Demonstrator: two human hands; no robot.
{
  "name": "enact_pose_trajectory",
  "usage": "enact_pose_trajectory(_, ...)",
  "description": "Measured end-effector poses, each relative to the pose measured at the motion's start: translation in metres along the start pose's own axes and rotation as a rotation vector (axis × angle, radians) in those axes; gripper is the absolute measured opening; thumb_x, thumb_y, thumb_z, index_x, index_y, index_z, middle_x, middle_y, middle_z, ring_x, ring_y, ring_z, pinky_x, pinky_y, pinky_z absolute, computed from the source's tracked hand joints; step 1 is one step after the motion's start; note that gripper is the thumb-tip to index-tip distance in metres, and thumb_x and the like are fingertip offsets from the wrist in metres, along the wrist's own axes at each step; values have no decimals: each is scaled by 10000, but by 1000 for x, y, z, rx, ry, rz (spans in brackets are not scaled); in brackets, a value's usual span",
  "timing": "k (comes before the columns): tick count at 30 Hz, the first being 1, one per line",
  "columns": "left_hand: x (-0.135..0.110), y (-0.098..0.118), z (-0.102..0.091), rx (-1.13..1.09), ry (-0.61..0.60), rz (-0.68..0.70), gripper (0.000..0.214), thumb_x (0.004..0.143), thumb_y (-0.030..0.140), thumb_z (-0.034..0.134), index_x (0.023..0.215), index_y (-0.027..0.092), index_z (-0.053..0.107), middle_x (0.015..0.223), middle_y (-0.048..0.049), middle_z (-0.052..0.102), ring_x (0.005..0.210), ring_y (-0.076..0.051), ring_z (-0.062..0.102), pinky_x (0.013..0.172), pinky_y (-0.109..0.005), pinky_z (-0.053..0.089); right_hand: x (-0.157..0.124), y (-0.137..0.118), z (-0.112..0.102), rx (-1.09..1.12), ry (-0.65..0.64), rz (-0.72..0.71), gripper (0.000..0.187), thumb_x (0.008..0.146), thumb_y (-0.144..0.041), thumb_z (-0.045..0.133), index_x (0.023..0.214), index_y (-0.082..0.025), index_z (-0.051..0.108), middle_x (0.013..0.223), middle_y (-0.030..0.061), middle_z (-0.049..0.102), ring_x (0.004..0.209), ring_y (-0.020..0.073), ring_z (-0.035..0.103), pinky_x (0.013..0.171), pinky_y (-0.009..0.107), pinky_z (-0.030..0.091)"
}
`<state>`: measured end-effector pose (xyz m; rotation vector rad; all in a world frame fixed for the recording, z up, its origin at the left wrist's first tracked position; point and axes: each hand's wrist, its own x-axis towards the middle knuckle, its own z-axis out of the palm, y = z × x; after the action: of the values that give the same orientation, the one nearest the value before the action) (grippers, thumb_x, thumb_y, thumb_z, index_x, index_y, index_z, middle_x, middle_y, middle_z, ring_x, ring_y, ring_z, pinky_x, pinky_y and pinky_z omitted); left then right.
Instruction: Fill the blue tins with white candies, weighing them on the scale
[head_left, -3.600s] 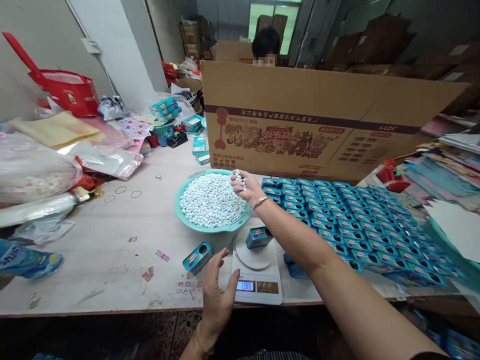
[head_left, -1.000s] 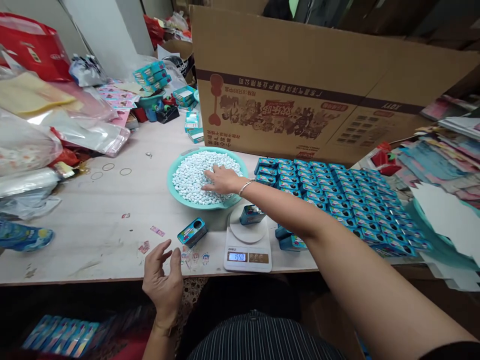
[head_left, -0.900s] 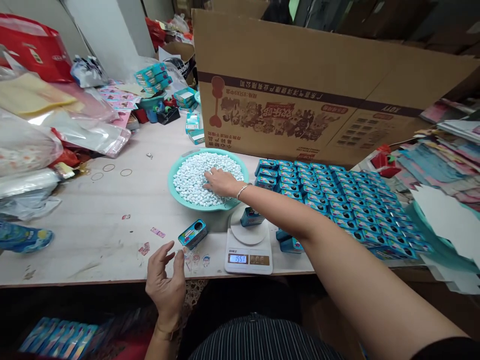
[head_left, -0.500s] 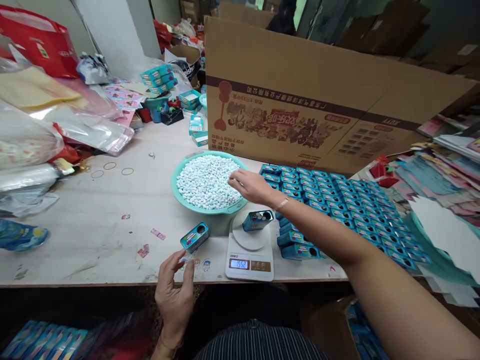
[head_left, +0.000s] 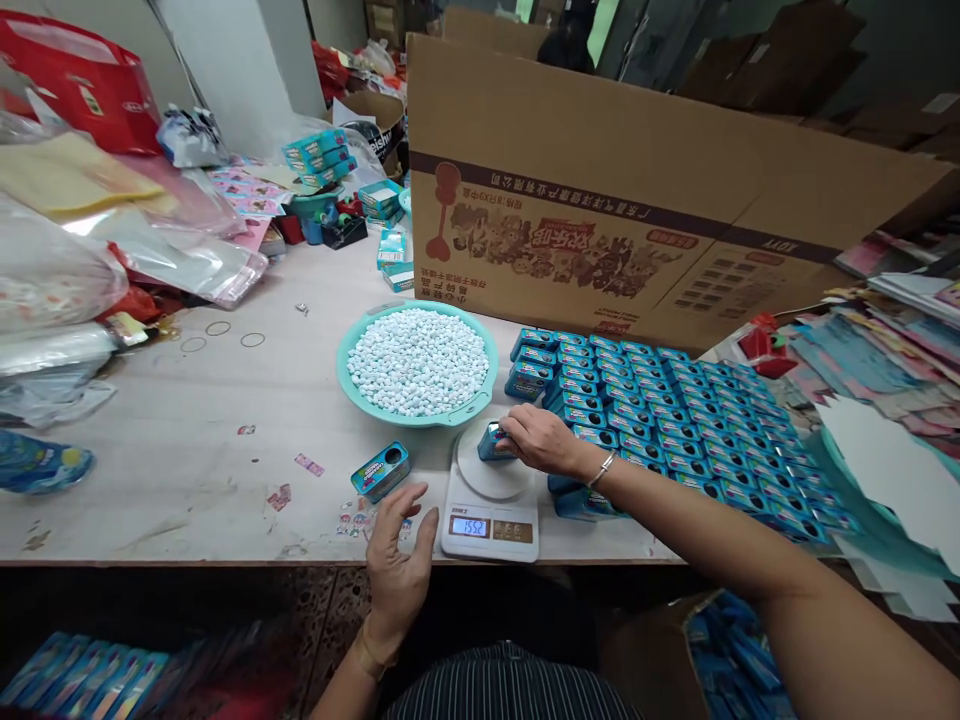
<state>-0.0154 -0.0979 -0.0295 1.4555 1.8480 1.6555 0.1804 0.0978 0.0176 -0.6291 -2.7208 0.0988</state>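
Observation:
My right hand is closed on a small blue tin that stands on the round pan of a white digital scale. The display reads 155.2. Behind the scale sits a teal bowl heaped with small white candies. My left hand rests open at the table's front edge, left of the scale. A second blue tin with a round hole lies on its side just beyond my left fingers.
Rows of several blue tins cover the table to the right. A big cardboard box stands behind them. Plastic bags and a red bag pile up at the left. Loose papers lie at the far right.
My right hand left the bowl of candies and came down onto the tin on the scale. My left hand rose from below the table edge to beside the scale. The reading went from 138.5 to 155.2.

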Motion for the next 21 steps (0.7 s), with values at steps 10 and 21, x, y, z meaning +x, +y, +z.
enact_pose_trajectory(10,-5,-12,-6,-1,21,-109,247,890,331,609,1099,207,651,1084,-72,667,970,-196,656,792,-321,583,19,2,1,159,-58,22,460,953,-572,376,713,-215,538,690,54,525,559,159,347,524,325,186)
enact_pose_trajectory(21,-10,-16,-5,3,15,-151,272,870,370,620,1079,202,660,1077,-82,686,983,-218,676,795,-338,592,21,-1,1,322,26,84,512,927,-631,407,645,-218,518,616,19,507,518,135,369,504,296,187)
